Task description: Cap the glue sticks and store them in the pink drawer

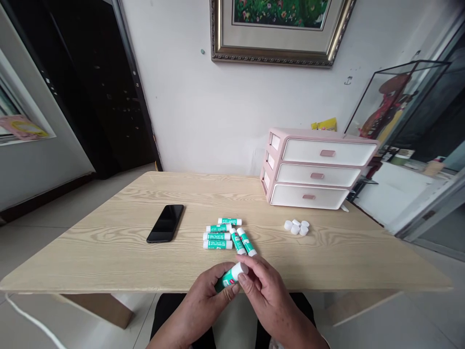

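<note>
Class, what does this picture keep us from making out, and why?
In the head view:
Held green tube: lower end covered by the left hand.
Tabletop tubes: small print too small to read.
Framed picture: top cut off by the upper edge.
Drawer unit: any contents hidden behind its fronts.

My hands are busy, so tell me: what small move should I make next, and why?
Probably ease the white cap off with your right hand while your left hand steadies the green tube. Your right fingers are at that cap, and similar loose white caps lie grouped on the table, which suggests removal, though I can't be certain.
</note>
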Motion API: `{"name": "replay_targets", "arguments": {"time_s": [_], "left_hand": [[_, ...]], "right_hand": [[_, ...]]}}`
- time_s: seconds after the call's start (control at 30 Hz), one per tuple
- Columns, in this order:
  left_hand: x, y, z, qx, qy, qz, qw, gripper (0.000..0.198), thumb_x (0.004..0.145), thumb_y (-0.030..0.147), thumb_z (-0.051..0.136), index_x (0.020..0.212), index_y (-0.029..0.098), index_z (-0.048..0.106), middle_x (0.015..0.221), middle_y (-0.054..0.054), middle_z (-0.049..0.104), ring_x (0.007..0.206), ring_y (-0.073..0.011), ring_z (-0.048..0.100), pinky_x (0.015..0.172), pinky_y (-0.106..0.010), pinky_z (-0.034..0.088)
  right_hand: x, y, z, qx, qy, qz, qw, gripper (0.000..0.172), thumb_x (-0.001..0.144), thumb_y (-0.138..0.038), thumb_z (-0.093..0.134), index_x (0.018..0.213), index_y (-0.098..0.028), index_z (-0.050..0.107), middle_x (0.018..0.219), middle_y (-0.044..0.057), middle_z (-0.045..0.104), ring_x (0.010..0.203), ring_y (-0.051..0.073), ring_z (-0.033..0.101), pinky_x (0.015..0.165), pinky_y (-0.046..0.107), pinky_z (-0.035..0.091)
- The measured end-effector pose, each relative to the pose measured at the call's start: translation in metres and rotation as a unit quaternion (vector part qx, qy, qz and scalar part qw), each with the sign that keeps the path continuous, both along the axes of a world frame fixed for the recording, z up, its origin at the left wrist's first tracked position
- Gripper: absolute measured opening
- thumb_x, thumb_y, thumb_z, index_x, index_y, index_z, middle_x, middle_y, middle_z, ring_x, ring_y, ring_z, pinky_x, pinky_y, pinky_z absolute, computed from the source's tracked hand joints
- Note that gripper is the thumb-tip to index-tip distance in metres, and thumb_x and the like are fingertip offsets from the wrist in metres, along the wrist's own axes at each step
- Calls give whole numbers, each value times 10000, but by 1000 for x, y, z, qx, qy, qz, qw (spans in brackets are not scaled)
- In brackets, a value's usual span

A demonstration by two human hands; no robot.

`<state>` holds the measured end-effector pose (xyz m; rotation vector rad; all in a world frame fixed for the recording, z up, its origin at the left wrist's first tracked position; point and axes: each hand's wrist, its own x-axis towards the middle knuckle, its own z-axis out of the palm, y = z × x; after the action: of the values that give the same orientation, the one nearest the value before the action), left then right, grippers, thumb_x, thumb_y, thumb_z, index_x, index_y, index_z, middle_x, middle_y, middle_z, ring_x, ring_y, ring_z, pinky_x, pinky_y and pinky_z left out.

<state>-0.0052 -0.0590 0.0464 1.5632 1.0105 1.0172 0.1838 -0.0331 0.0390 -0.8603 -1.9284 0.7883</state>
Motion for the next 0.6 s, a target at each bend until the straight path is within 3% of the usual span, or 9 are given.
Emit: {"name": "replay_targets", "arguments": {"time_s": [0.13, 0.23, 0.33, 0.47, 0.6], "left_hand": [[1, -4, 2, -28, -28, 2, 999, 338, 941, 377, 653, 1248, 240, 688, 1157, -46, 714, 1099, -232, 617, 996, -319, 461], [0, -6, -4, -68, -50, 29, 996, 275, 938, 441, 629, 1056, 204, 700, 936, -20, 667, 916, -190, 595, 782, -256, 481], [0, -6, -12, -84, -82, 62, 991, 405, 948, 569, 537, 824, 190, 608, 735, 14, 519, 701, -145, 472, 589, -232, 391], [1, -6, -16, -87, -60, 96, 990, 548, 932, 674, 462, 666, 196, 492, 620, 31, 411, 607, -124, 373, 557, -247, 304], [2, -6, -18, -114, -86, 121, 982, 551, 911, 677, 472, 642, 196, 470, 628, 35, 367, 606, -117, 327, 550, -243, 261]], "right_hand": [[-3, -4, -3, 2, -12, 12, 1000, 359, 1018, -320, 543, 1373, -306, 589, 1140, 67, 680, 978, 181, 659, 878, 293, 546], [-3, -7, -8, -17, 9, 15, 1000, 417, 1014, -336, 550, 1430, -305, 544, 1075, 62, 675, 913, 177, 647, 838, 291, 546], [-1, -7, -12, -53, 65, -9, 996, 412, 1022, -368, 533, 1425, -281, 544, 882, 23, 630, 740, 152, 595, 705, 265, 530], [2, -5, -16, -79, 108, -48, 990, 352, 1020, -406, 536, 1325, -249, 616, 829, 10, 617, 681, 133, 568, 662, 242, 511], [2, -6, -22, -95, 94, -54, 990, 327, 1013, -428, 549, 1234, -220, 669, 827, 22, 658, 707, 139, 598, 684, 233, 518]]}}
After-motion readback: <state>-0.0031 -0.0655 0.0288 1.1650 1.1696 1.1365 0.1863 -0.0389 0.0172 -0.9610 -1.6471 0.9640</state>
